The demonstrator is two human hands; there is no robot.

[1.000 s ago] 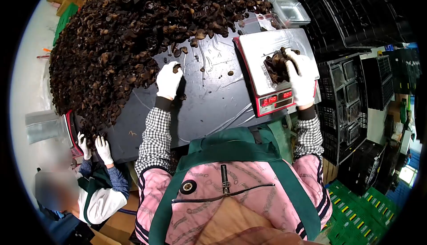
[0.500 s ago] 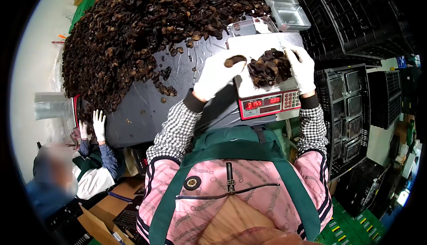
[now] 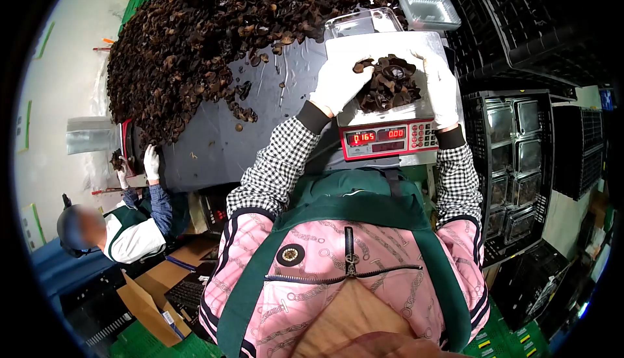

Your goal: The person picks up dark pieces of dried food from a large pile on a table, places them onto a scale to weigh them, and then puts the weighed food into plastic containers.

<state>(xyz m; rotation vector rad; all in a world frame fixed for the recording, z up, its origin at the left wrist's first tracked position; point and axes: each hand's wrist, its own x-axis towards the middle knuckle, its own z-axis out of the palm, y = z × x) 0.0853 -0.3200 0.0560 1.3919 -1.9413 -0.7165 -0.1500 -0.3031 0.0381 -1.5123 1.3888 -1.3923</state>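
"Who is at the far left?"

"A co-worker (image 3: 135, 238), whose gloved hands (image 3: 151, 162) are by the corner of a big pile (image 3: 188, 65). It looks like dark mushroom. The pile covers much of the counter (image 3: 195, 130), perhaps so that both people can reach it."

"And the left hand (image 3: 338, 82) of our person?"

"It comes over the scale (image 3: 377, 142) from the side. Thumb and fingers are closed on a mushroom piece (image 3: 362, 65), held lightly, I think, because the piece is thin and could tear."

"Where is the rest of the mushroom?"

"A small heap (image 3: 392, 88) sits on the scale, between the two hands. The scale stands directly before the person and its red digits, 0.165, face this way, probably to be read without turning."

"What does the right hand (image 3: 441, 91) do?"

"It is just beside the heap, fingers a little parted, with nothing seen between them. It may guard that side. Whether it touches the heap, I cannot tell."

"And further right?"

"Clear trays (image 3: 430, 10) lie beyond the scale, likely placed for easy reach. At the side, a black crate (image 3: 478, 163) holds clear boxes (image 3: 500, 124) in two rows, I suppose to save space."
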